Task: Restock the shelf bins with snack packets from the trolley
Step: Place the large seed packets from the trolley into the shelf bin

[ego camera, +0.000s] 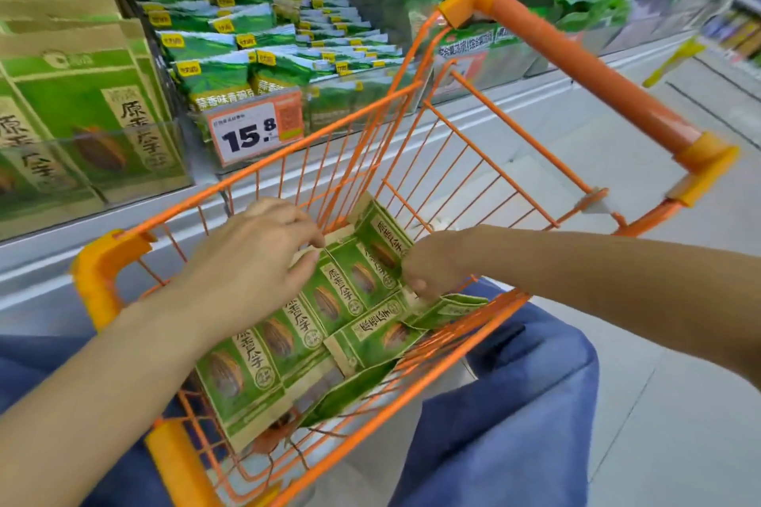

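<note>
Orange wire trolley, plastic corners, holding flat green-and-kraft snack packets overlapped in a row along its basket. Left hand: fingers curled down onto the row's upper end, thumb and forefinger pinching a packet edge. Right hand: curled round packets at the row's right side. Clear shelf bins behind, upper left, stocked with matching packets; price tag beside.

The bare left forearm enters from seven o'clock and reaches toward one o'clock; the left hand lies palm down, fingers bent, thumb and forefinger tips pinched together. The bare right forearm comes in from three o'clock, pointing toward nine; the right hand is curled, knuckles up, fingers tucked under.
</note>
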A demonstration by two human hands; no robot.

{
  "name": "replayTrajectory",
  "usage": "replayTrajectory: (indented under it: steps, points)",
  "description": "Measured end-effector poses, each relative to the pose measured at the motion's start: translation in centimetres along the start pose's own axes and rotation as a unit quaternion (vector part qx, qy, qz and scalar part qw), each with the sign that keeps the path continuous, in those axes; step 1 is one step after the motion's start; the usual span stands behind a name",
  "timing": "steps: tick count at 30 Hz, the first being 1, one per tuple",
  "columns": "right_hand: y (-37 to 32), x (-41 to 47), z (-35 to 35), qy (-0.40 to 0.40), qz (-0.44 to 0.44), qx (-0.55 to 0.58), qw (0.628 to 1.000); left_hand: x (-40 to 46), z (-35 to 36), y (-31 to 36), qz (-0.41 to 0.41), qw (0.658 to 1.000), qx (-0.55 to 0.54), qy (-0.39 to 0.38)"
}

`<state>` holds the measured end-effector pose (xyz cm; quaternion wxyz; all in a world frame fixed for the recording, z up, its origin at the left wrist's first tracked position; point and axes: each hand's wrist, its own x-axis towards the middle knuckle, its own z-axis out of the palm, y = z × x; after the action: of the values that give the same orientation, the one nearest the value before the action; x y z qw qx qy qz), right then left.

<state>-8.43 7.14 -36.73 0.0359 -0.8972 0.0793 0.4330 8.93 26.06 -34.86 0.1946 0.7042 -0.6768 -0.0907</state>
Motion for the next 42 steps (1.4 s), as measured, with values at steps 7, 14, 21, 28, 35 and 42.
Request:
replayTrajectory:
  steps: [7, 14, 21, 28, 35, 42]
  points:
    - [-1.2, -3.2, -5.2, 0.219, -0.053, 0.49, 0.842, 0.4, -1.6, 1.5, -0.106, 0.983, -0.143, 0.046]
    - [-3.6, -5.1, -8.1, 0.408, -0.115, 0.521, 0.741, 0.2, -3.5, 1.7, -0.143, 0.877, -0.444, 0.114]
    - [-7.4, -4.3, -10.5, 0.477, -0.172, 0.537, 0.674, -1.9, -7.4, 0.5, -0.17, 0.861, -0.439, 0.19]
    - [-9.8, -1.5, -13.2, 0.524, -0.195, 0.465, 0.686, -10.3, -14.4, -2.4, -0.166, 0.79, -0.259, 0.531]
    - [-14.0, 4.1, -17.5, 0.62, -0.188, 0.187, 0.739, -18.4, -18.9, -8.7, -0.224, 0.745, -0.038, 0.628]
    - [-18.0, 9.5, -18.8, 0.626, -0.157, 0.046, 0.763, -20.0, -19.0, -12.7, -0.229, 0.674, -0.051, 0.701]
